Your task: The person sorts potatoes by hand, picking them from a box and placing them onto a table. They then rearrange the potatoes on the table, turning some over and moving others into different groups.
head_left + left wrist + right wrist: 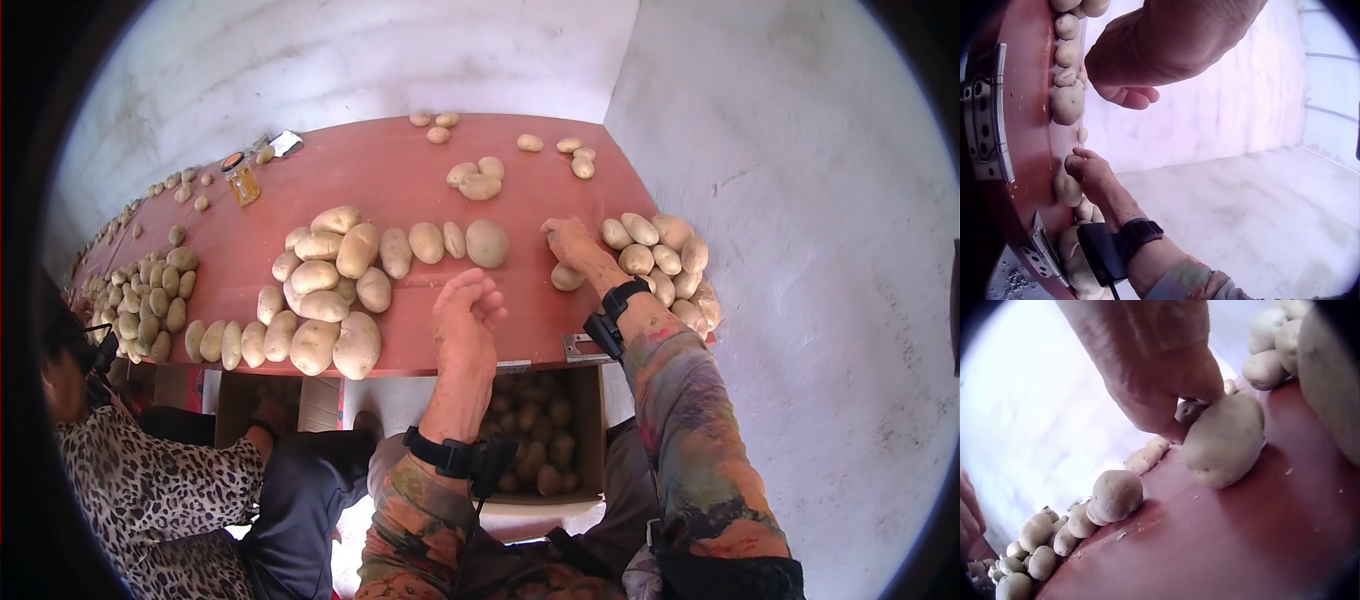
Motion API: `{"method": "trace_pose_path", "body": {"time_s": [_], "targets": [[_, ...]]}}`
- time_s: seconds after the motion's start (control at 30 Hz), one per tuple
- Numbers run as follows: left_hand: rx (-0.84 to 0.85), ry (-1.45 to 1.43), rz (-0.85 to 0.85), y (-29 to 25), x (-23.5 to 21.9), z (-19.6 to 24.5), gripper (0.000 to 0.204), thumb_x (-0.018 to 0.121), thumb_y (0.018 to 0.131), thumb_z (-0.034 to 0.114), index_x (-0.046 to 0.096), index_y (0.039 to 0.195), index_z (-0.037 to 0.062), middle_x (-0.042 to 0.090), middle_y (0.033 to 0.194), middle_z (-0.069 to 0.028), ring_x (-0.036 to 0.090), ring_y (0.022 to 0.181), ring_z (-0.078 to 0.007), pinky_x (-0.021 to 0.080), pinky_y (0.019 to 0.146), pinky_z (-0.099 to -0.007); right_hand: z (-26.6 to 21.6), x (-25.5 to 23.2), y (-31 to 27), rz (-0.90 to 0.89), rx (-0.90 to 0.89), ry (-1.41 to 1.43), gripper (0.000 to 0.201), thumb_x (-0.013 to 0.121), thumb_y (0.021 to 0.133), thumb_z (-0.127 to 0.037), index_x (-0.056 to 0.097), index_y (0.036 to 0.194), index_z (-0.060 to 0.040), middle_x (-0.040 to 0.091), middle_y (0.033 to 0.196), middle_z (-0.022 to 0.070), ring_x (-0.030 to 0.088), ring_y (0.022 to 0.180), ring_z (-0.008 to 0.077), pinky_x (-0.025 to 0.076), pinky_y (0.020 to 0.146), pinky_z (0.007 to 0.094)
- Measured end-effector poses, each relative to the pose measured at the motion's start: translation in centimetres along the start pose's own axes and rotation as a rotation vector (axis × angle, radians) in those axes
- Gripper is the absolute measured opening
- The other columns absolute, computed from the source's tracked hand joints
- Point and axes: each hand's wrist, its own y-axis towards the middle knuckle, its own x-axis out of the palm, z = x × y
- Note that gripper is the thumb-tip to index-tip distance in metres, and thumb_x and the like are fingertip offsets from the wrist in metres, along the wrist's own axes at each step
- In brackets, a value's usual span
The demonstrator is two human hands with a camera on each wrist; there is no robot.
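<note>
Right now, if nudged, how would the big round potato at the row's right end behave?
The round potato would likely roll, as its outline is nearly circular. The thinner potato close on its left might check it that way. Its skin looks dry and matt, so it probably wouldn't be slippery.

Right arm (pixel 690 420) reaches forward, fingers (pixel 1171 427) pinching; left fingers (pixel 468 287) curl loosely.
</note>
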Motion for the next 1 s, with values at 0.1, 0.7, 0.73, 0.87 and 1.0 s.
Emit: {"method": "trace_pose_path", "body": {"time_s": [0.1,0.7,0.73,0.87,1.0], "targets": [[0.003,-0.014,-0.013,0.1,-0.1,0.1,0.019,0.048,0.083,0.005,0.055,0.101,0.0024,0.058,0.087,-0.0061,0.056,0.073,-0.0143,0.047,0.063,-0.0282,-1.7,-0.9,-0.7,0.023,-0.006,0.097,0.025,0.051,0.082,-0.01,0.059,0.106,-0.0055,0.058,0.108,0.0173,0.05,0.104,0.0353,0.041,0.091,0.0422],[-0.017,0.033,-0.056,0.3,-0.4,-0.7,0.02,0.049,0.084,0.008,0.055,0.103,0.0078,0.06,0.086,-0.0018,0.057,0.074,-0.0113,0.048,0.064,-0.0267,-5.1,0.9,-2.0,-0.01,0.059,-0.132,0.04,0.052,0.082,-0.023,0.043,0.12,-0.0109,0.061,0.105,0.0176,0.056,0.099,0.0392,0.041,0.083,0.0511],[-0.013,0.031,-0.065,0.4,-0.5,-0.6,0.02,0.049,0.084,0.008,0.055,0.103,0.008,0.06,0.086,-0.0017,0.057,0.074,-0.0112,0.048,0.064,-0.0267,-5.1,0.6,-2.2,-0.005,0.061,-0.133,0.04,0.052,0.082,-0.023,0.043,0.12,-0.0109,0.061,0.105,0.0176,0.056,0.099,0.0392,0.041,0.083,0.0511],[-0.016,0.03,-0.065,0.3,-0.6,-0.3,0.02,0.05,0.084,0.008,0.055,0.104,0.0081,0.06,0.086,-0.0018,0.057,0.074,-0.0113,0.048,0.064,-0.0268,-4.3,-2.4,-2.5,0.208,-0.065,-0.26,0.04,0.052,0.08,-0.022,0.049,0.117,-0.0088,0.056,0.107,0.0181,0.052,0.105,0.0346,0.035,0.088,0.0528],[0.008,0.004,-0.035,0.2,-0.7,0.1,0.018,0.047,0.085,0.006,0.056,0.1,0.0043,0.06,0.085,-0.0052,0.058,0.07,-0.0124,0.049,0.061,-0.0261,2.2,-5.1,-1.5,0.446,-0.016,-0.454,0.037,0.053,0.079,-0.021,0.05,0.113,-0.0085,0.052,0.111,0.0209,0.048,0.109,0.0353,0.034,0.087,0.0527]]}}
